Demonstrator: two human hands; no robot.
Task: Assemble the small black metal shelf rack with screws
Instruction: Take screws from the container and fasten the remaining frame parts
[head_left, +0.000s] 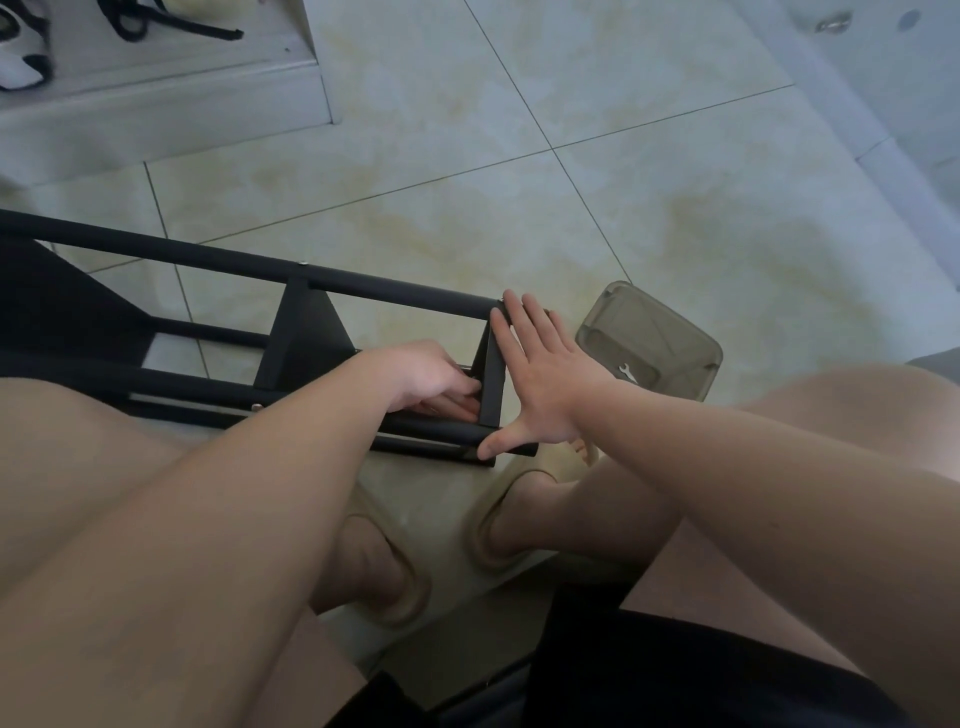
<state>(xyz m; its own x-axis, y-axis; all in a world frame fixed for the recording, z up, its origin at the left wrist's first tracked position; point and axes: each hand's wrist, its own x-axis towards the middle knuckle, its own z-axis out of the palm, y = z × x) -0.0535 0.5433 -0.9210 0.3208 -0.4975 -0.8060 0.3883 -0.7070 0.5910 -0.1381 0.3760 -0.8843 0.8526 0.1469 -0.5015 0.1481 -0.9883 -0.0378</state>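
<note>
The black metal shelf rack (311, 332) lies on its side on the tiled floor, its long tubes running from the left edge to the centre. My right hand (540, 374) presses flat with straight fingers against the rack's end panel (492, 387), thumb on the lower tube. My left hand (431, 376) reaches inside the frame just left of that panel, its fingers curled at the panel's inner face; what they hold is hidden. A silver screw head (303, 263) shows on the upper tube.
A translucent plastic box (649, 338) stands right of the rack with a small silver wrench (627, 372) inside. My knees and slippered feet (498, 525) sit close below the rack. A grey step (171, 98) with shoes is at top left.
</note>
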